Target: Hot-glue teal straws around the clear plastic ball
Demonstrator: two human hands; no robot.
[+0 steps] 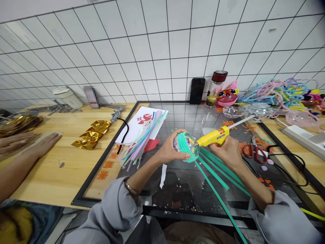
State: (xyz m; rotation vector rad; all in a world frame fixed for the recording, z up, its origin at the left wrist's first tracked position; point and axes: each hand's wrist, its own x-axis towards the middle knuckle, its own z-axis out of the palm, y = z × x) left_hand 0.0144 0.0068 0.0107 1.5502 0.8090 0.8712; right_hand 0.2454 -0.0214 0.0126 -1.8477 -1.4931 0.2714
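My left hand (173,148) is closed around a clear plastic bottle piece (194,139) partly wrapped in green pipe cleaners (184,144). In my right hand (230,150) is a yellow hot glue gun (213,136), its nozzle at the bottle piece's right side. A white glue stick (241,122) sticks out of the gun's rear. Long green strips (215,174) trail from the piece towards the lower right. My right fingers are wrapped round the gun's handle, which they mostly hide.
Pastel pipe cleaners (144,135) lie across white paper (127,132). To the right are red-handled scissors (254,150), black cords and a white power strip (304,139). A phone (197,90) and glass bottle (215,88) stand by the wall. Another person's hands (43,145) rest at left near gold foil (92,135).
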